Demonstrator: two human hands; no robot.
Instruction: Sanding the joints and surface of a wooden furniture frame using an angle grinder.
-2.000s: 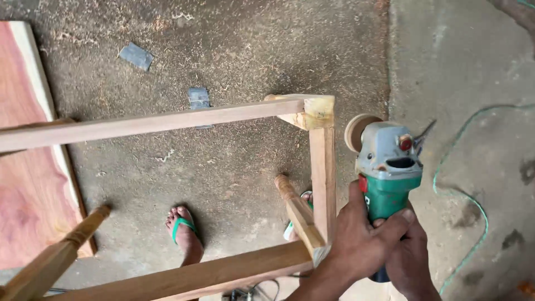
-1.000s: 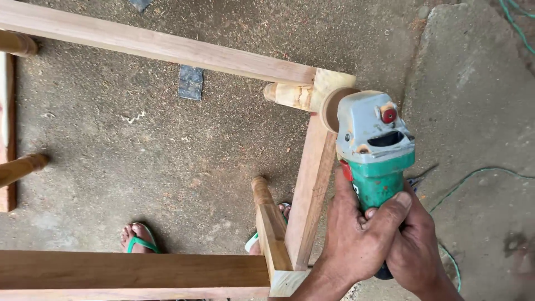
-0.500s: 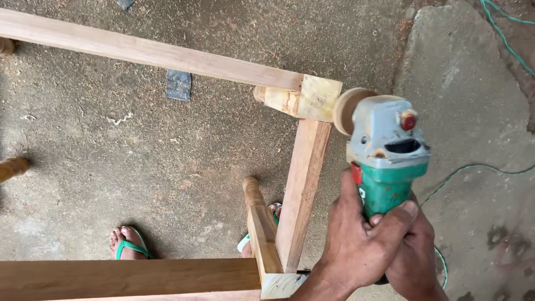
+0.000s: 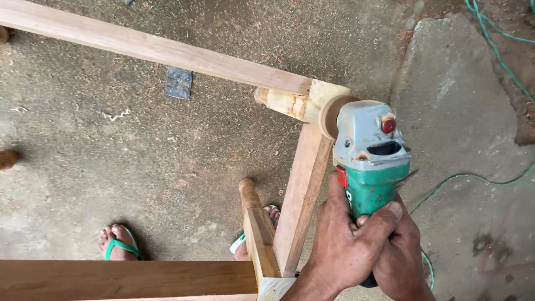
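Both hands, left hand (image 4: 345, 245) and right hand (image 4: 404, 253), clamp together around the green angle grinder (image 4: 370, 161), its disc touching the wooden frame (image 4: 304, 184) corner at 12 o'clock.

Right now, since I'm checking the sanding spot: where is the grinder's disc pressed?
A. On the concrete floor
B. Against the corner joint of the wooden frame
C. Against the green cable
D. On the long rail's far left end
B: the grinder, gripped by both hands, has its disc against the frame's corner joint.
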